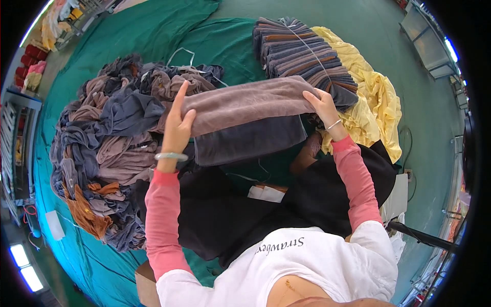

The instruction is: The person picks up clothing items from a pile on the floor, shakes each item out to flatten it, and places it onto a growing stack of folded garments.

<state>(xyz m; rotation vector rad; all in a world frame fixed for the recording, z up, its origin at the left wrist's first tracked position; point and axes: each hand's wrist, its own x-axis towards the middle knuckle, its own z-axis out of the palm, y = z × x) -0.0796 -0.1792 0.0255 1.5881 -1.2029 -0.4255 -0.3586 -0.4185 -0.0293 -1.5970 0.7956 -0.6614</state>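
The left hand [176,128] and right hand [325,106] are clamped on opposite ends of a mauve folded cloth [250,104] — most of the left fingers are out of sight behind it. It hides the far edge of a dark grey folded cloth [250,146] and part of the tied stack [299,53]. Single pieces in the tangled heap [123,112] are hard to make out.
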